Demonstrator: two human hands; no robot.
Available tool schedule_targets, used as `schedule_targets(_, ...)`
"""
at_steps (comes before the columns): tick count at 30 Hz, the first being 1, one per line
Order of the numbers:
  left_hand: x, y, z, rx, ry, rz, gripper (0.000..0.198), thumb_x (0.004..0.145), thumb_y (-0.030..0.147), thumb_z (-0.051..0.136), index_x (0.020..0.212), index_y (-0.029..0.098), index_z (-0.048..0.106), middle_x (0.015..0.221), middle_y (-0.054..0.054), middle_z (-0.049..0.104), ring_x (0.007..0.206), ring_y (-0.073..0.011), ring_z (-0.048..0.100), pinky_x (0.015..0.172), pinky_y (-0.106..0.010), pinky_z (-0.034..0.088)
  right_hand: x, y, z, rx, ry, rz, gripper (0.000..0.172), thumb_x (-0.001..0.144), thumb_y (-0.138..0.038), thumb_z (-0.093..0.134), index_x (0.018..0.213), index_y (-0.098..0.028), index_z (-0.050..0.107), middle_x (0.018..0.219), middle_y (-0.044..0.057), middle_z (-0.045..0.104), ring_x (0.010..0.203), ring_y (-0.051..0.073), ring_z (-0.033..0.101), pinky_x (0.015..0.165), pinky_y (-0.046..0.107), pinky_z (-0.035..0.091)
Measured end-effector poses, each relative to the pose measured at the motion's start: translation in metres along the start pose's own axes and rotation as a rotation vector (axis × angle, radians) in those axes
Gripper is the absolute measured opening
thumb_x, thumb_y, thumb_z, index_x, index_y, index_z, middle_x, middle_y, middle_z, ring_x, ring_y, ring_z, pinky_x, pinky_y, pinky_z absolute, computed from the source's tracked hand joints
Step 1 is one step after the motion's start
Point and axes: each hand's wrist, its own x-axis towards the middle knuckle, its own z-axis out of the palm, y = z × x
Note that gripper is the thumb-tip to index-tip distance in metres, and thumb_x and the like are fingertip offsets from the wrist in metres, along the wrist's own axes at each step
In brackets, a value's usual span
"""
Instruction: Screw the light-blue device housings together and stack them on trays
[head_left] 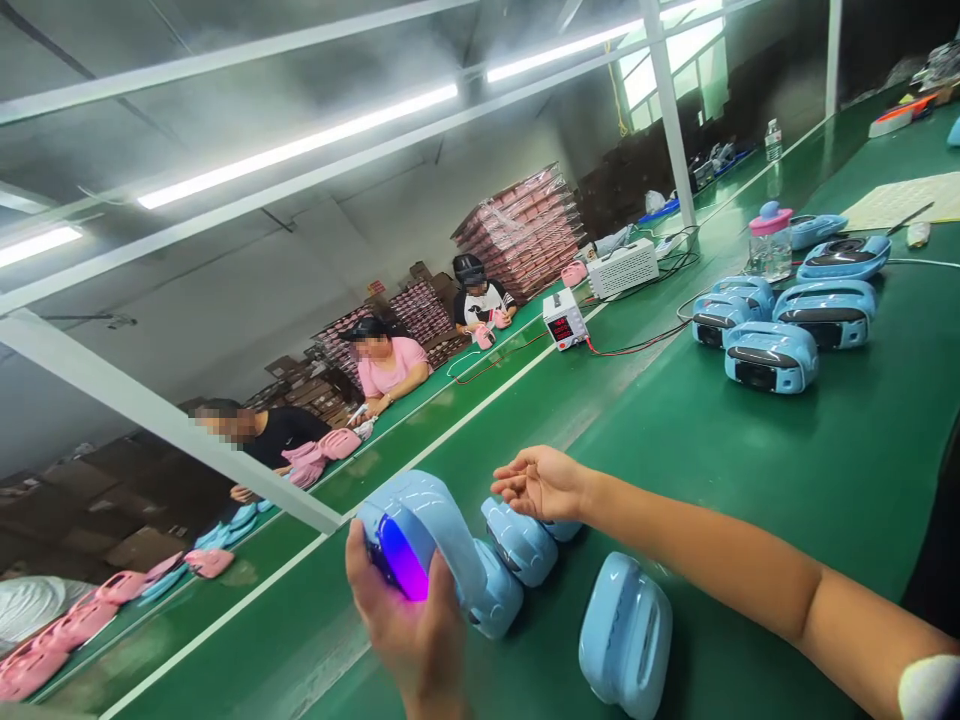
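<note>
My left hand point(420, 630) grips a light-blue portable speaker point(459, 525) with a carry handle, tilted up off the table; a strip on it glows blue to purple. My right hand point(544, 483) is held palm up with its fingers loosely curled and apart, nothing in it. Just below that hand another blue speaker point(521, 545) rests on the green table, with part of one more behind it at the wrist. Nearer to me, under my right forearm, a blue speaker point(626, 635) lies with its handle side upward.
Several blue speakers point(772, 357) stand at the right, by a pink-lidded jar point(770, 245). A white power supply point(564, 320) with red and black leads sits farther back. A slanting white post point(172, 420) rises at the left. Across the table, people point(390, 365) handle pink housings.
</note>
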Motion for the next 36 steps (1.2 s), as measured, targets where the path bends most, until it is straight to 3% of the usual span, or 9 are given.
schedule_targets(4, 0.002, -0.003, 0.003, 0.064, 0.07, 0.028, 0.085, 0.069, 0.041, 0.068, 0.141, 0.034, 0.025, 0.127, -0.009, 0.044, 0.12, -0.0327, 0.044, 0.099, -0.05, 0.037, -0.014, 0.023, 0.012, -0.327, -0.144, -0.108, 0.016, 0.082, -0.022, 0.043, 0.085, -0.013, 0.056, 0.054, -0.006, 0.04, 0.038, 0.006, 0.032, 0.034, 0.016, 0.026)
schedule_targets(8, 0.002, 0.006, 0.012, 0.059, 0.071, -0.027, 0.09, 0.061, 0.042, 0.074, 0.139, 0.03, 0.032, 0.121, -0.01, 0.048, 0.111, -0.0309, 0.051, 0.096, -0.05, 0.038, -0.031, 0.044, 0.023, -0.778, -0.258, -0.51, 0.023, 0.068, -0.028, 0.068, 0.082, -0.015, 0.055, 0.063, -0.006, 0.044, 0.051, 0.006, 0.036, 0.046, 0.018, 0.029)
schedule_targets(14, -0.005, 0.008, 0.024, -0.117, 0.057, -0.016, 0.087, 0.061, 0.042, 0.074, 0.136, 0.028, 0.034, 0.105, -0.007, 0.054, 0.086, -0.0195, 0.057, 0.078, -0.037, 0.047, -0.04, 0.05, 0.021, -1.31, -0.123, -0.96, 0.025, 0.069, -0.026, 0.069, 0.069, -0.016, 0.046, 0.067, -0.004, 0.044, 0.064, 0.01, 0.039, 0.058, 0.023, 0.03)
schedule_targets(18, -0.011, 0.008, 0.028, -0.185, 0.03, -0.017, 0.091, 0.062, 0.041, 0.074, 0.139, 0.029, 0.027, 0.113, -0.008, 0.053, 0.091, -0.0187, 0.058, 0.08, -0.032, 0.047, -0.043, 0.045, 0.022, -1.335, -0.214, -0.988, 0.033, 0.069, -0.033, 0.069, 0.063, -0.017, 0.04, 0.061, -0.005, 0.039, 0.058, 0.008, 0.035, 0.054, 0.023, 0.026)
schedule_targets(22, 0.002, 0.001, 0.013, -0.234, -0.163, -0.097, 0.081, 0.075, 0.053, 0.055, 0.143, 0.028, 0.018, 0.122, -0.012, 0.053, 0.107, -0.0238, 0.056, 0.089, -0.039, 0.044, -0.026, 0.022, 0.024, -1.099, -0.107, -1.053, 0.033, 0.069, -0.038, 0.063, 0.06, -0.018, 0.037, 0.058, -0.006, 0.032, 0.054, 0.007, 0.029, 0.05, 0.022, 0.023)
schedule_targets(25, 0.024, -0.026, -0.017, 0.234, -0.168, -0.082, 0.053, 0.079, 0.039, 0.049, 0.129, 0.025, 0.045, 0.118, -0.01, 0.059, 0.112, -0.0266, 0.053, 0.097, -0.043, 0.037, 0.008, -0.009, 0.014, -1.019, 0.021, -1.008, 0.022, 0.068, -0.035, 0.056, 0.066, -0.017, 0.044, 0.06, -0.006, 0.035, 0.055, 0.008, 0.032, 0.049, 0.021, 0.026)
schedule_targets(29, 0.041, -0.086, -0.056, 0.65, -0.493, -0.446, 0.044, 0.071, 0.032, 0.052, 0.109, 0.012, 0.057, 0.097, -0.015, 0.063, 0.093, -0.0291, 0.06, 0.088, -0.042, 0.043, 0.062, -0.054, -0.021, -1.357, 0.535, -0.929, 0.015, 0.068, -0.027, 0.056, 0.062, -0.015, 0.047, 0.06, -0.005, 0.038, 0.058, 0.008, 0.037, 0.052, 0.021, 0.026)
schedule_targets(33, 0.029, -0.122, -0.065, 0.533, -0.87, -0.807, 0.065, 0.069, 0.061, 0.055, 0.12, 0.02, 0.049, 0.105, -0.013, 0.061, 0.09, -0.0277, 0.062, 0.077, -0.043, 0.047, 0.098, -0.084, -0.06, -1.446, 0.693, -0.767, 0.017, 0.069, -0.019, 0.059, 0.057, -0.015, 0.048, 0.055, -0.005, 0.04, 0.058, 0.01, 0.042, 0.052, 0.023, 0.026)
schedule_targets(36, 0.019, -0.127, -0.059, 0.385, -0.916, -0.96, 0.084, 0.063, 0.075, 0.051, 0.129, 0.025, 0.038, 0.11, -0.014, 0.058, 0.081, -0.0251, 0.065, 0.069, -0.04, 0.048, 0.114, -0.093, -0.083, -1.497, 0.744, -0.603, 0.018, 0.076, -0.022, 0.062, 0.063, -0.013, 0.053, 0.06, -0.004, 0.049, 0.06, 0.011, 0.048, 0.055, 0.023, 0.035)
